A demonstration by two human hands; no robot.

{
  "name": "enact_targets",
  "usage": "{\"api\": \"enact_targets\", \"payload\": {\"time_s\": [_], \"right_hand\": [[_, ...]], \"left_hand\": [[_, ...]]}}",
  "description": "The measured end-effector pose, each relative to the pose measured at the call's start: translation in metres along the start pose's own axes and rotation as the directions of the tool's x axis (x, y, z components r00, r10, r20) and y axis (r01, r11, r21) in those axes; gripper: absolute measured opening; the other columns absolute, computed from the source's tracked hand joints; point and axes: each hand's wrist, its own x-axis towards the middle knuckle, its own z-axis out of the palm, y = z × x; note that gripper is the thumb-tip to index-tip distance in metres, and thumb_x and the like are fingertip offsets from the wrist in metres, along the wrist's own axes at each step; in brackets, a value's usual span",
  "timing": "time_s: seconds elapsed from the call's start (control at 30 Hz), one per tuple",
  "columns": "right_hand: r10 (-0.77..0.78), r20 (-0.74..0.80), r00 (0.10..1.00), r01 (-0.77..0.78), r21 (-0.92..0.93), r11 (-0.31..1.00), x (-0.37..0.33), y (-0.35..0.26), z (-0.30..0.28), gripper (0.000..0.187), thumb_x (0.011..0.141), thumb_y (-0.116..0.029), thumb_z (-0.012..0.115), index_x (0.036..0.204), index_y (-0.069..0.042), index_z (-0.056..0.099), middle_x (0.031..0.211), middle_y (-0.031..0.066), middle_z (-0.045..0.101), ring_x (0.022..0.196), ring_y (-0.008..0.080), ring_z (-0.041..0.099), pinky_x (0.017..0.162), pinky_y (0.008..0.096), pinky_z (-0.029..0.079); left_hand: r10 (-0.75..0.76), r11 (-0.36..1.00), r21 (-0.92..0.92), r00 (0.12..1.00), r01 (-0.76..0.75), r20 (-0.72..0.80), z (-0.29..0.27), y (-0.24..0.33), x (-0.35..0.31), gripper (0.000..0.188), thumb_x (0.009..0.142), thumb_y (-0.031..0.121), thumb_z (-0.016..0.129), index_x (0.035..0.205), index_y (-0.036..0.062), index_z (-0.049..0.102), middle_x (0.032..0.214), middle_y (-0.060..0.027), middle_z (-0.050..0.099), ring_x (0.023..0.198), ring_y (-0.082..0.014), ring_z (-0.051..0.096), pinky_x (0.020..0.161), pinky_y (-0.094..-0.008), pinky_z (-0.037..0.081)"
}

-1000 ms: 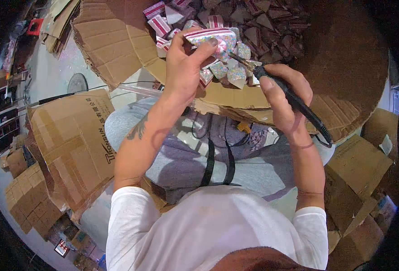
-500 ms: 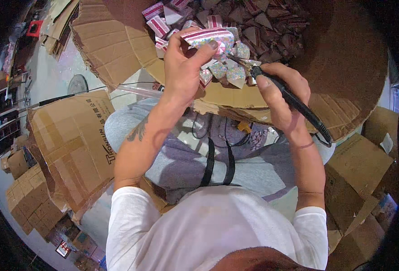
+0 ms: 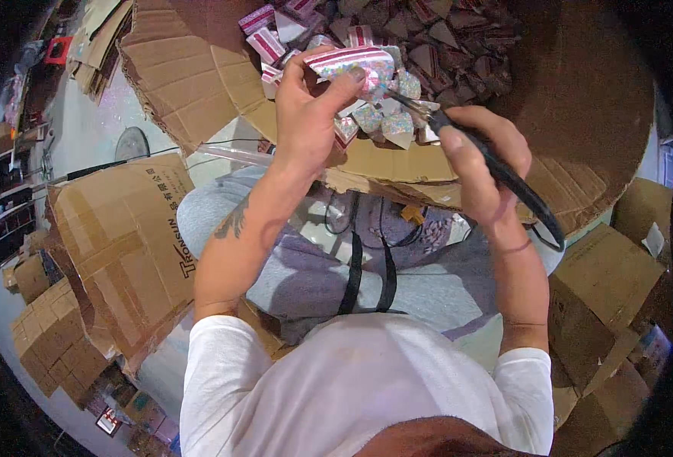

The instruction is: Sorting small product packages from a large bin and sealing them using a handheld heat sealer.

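My left hand holds a cake-slice-shaped ornament, striped pink and white with a glittery face, between thumb and fingers. A small round red-and-white piece sits on that face, partly under my thumb. In my right hand is a soldering iron with a black handle and cord, gripped like a pen. Its metal tip points at the glittery face near the lower right edge of the ornament; I cannot tell whether they touch. Other glittery slice ornaments lie just below and beside the held one.
A large open cardboard box holds a heap of similar slices, its far part in shadow. A flattened carton stands at the left, with more cartons at the right. Black straps hang over my lap.
My right hand has shifted slightly to the right, and the iron's tip with it has drawn a little along the edge. The left hand and ornament stay almost still.
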Motion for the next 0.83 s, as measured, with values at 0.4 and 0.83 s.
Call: {"api": "enact_targets", "payload": {"time_s": [0.4,0.83], "right_hand": [[-0.066,0.009,0.998,0.066,0.009,0.998,0.000,0.005,0.000,0.026,0.083,-0.019,0.072,0.101,0.000,0.068,0.078,0.0134,0.070,0.067,0.0218,0.069,0.063,0.0344,0.054],[0.305,-0.148,0.941,-0.196,0.496,0.846,-0.009,0.025,-0.011,0.039,0.085,-0.028,0.072,0.117,-0.006,0.066,0.101,0.0162,0.072,0.083,0.0347,0.070,0.081,0.0428,0.056]], "left_hand": [[-0.060,0.997,-0.054,0.998,0.060,-0.003,0.005,0.004,-0.003,0.043,0.093,0.016,0.069,0.130,0.0043,0.049,0.115,-0.0099,0.065,0.101,-0.0201,0.067,0.086,-0.0365,0.056],[-0.078,0.993,-0.089,0.997,0.080,0.029,-0.005,0.007,-0.001,0.052,0.092,0.019,0.071,0.135,0.0031,0.045,0.118,-0.0125,0.064,0.101,-0.0231,0.068,0.087,-0.0393,0.056]]}}
